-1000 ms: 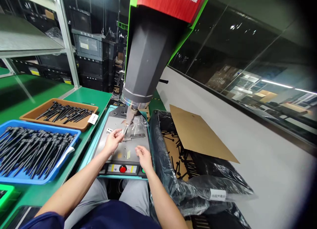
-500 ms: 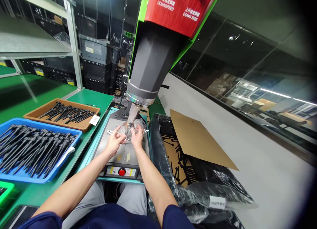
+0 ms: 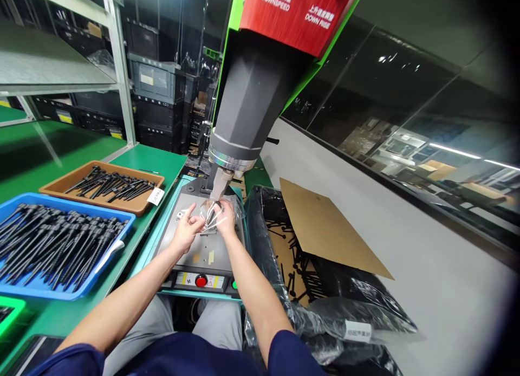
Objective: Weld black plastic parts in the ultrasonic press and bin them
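My right hand (image 3: 226, 219) has its fingers closed on a slanted black part (image 3: 212, 213), just below the tip of the machine's metal horn (image 3: 220, 183). A clear plastic guard or sheet surrounds this spot, and its glare partly hides the fingers and the part. My left hand (image 3: 188, 229) is at the left edge of the clear plastic, thumb and fingers apart, with nothing visible in it. Under both hands lies the grey machine base plate (image 3: 182, 251).
To the left, a blue tray (image 3: 69, 296) and a brown tray (image 3: 134, 205) hold black rods with heads. A red button (image 3: 201, 280) is on the machine's front. On the right stands a plastic-lined box (image 3: 264, 246) with black parts and a cardboard sheet (image 3: 329, 224).
My right hand has turned and shifted slightly, and the black part now shows more plainly at its fingers. A green button has come into view beside my right forearm.
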Demonstrator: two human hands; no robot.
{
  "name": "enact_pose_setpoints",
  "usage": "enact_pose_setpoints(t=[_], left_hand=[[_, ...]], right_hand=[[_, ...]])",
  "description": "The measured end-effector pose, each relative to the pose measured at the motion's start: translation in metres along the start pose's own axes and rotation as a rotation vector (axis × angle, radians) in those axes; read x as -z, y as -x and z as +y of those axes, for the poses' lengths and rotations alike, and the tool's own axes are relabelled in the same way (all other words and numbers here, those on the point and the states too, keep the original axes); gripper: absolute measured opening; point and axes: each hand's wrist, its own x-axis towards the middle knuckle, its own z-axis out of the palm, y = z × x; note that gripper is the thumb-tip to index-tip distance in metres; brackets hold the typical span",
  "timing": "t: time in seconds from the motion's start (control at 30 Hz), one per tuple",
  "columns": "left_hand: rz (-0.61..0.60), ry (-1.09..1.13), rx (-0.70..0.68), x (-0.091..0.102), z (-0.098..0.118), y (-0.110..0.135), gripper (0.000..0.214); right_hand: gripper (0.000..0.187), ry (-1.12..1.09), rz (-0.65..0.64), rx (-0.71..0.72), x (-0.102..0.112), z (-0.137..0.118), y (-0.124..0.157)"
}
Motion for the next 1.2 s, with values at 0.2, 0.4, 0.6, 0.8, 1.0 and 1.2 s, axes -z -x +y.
enact_pose_setpoints(t=[0.2, 0.4, 0.6, 0.8, 1.0, 1.2], left_hand=[[0.011, -0.025, 0.047, 0.005, -0.008, 0.007, 0.092], [0.04, -0.079, 0.105, 0.011, -0.016, 0.014, 0.088], [0.05, -0.091, 0.122, 0.017, -0.02, 0.013, 0.085], [0.13, -0.242, 0.135, 0.035, -0.017, 0.022, 0.079], [0.279, -0.51, -0.216, 0.04, -0.009, 0.051, 0.047], [-0.207, -0.54, -0.065, 0.011, -0.006, 0.078, 0.033]], right_hand=[[0.031, -0.405, -0.017, -0.295, 0.026, 0.007, 0.057], [0.04, -0.613, -0.117, -0.612, 0.06, 0.006, 0.103], [0.043, -0.56, -0.238, -0.551, 0.074, -0.009, 0.115], [0.039, -0.525, -0.185, -0.407, 0.073, -0.021, 0.112], [0.036, -0.587, -0.173, -0.359, 0.067, -0.033, 0.108], [0.035, -0.583, -0.199, -0.35, 0.06, -0.053, 0.106]])
